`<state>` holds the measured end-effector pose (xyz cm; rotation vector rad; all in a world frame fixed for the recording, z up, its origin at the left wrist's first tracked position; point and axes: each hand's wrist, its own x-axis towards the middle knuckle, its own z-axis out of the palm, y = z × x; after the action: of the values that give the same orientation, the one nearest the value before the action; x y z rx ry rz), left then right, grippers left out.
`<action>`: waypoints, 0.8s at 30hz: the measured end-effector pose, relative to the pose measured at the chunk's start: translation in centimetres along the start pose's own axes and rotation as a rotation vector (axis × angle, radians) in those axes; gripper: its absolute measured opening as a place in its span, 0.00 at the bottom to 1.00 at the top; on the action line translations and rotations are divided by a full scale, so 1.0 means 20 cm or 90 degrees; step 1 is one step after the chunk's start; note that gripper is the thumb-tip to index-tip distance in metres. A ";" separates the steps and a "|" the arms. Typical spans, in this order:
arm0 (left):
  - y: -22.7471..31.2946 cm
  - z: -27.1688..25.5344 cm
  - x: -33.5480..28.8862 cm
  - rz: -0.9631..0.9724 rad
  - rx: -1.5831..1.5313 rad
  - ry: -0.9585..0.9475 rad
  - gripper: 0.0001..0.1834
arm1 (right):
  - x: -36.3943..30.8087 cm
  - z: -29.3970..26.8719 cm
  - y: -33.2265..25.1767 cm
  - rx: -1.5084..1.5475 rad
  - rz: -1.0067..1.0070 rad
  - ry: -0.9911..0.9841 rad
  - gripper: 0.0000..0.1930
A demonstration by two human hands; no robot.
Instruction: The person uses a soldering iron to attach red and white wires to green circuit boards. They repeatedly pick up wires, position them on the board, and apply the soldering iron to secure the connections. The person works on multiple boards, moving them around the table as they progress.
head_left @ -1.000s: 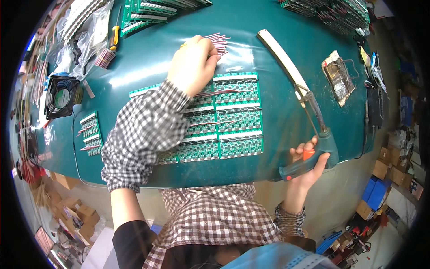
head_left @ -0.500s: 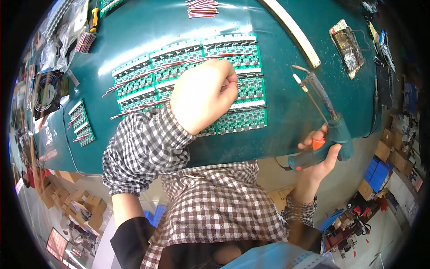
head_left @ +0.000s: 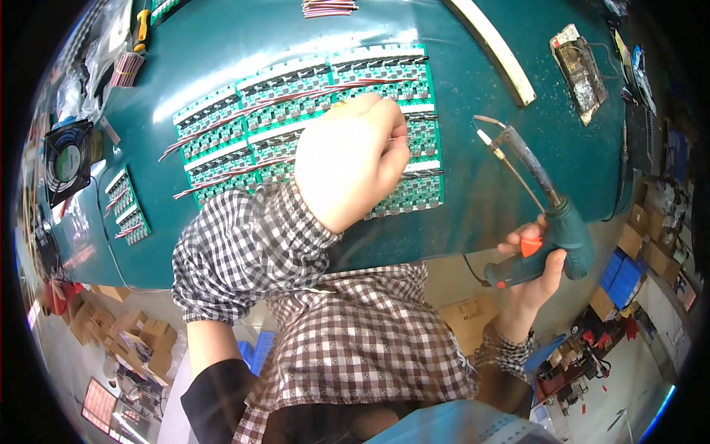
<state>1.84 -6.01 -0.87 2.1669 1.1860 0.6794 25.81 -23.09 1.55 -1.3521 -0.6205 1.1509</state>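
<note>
My left hand (head_left: 347,163) is over a panel of green circuit boards (head_left: 214,163), its thumb and forefinger pinched together near the right-hand boards. Whatever the fingertips hold is too small to make out. The hand hides part of the boards below it. Red, white and black wires (head_left: 222,176) lie in slanting rows across the panel. At the table's near right edge, my right hand (head_left: 538,270) is wrapped round the handle of a dark green soldering gun (head_left: 569,233) with an orange-red trigger. Its metal tip points up and left, apart from the boards.
A small board strip (head_left: 127,207) and a black fan (head_left: 68,161) are at the left. Wire bundles (head_left: 329,7) lie at the back, near a yellow-handled screwdriver (head_left: 142,29). A long white bar (head_left: 492,44) and a stained block (head_left: 580,74) are back right.
My left hand has shifted a little to the right over the boards, still pinched. The soldering gun in my right hand sits slightly lower. The whole view has also shifted slightly.
</note>
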 end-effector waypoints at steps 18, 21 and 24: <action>-0.02 0.04 0.02 -0.036 -0.069 -0.019 0.04 | -0.01 0.14 -0.10 -0.193 -0.016 0.027 0.33; -0.02 0.03 0.03 -0.039 -0.088 -0.034 0.04 | -0.01 0.13 -0.11 -0.148 -0.010 -0.001 0.26; -0.03 0.04 0.03 -0.027 -0.071 -0.038 0.04 | -0.02 0.17 -0.12 -0.149 0.011 0.031 0.24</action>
<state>2.38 -5.50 -1.73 2.0501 1.1332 0.6424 23.28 -21.60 4.50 -1.5818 -0.7268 1.0798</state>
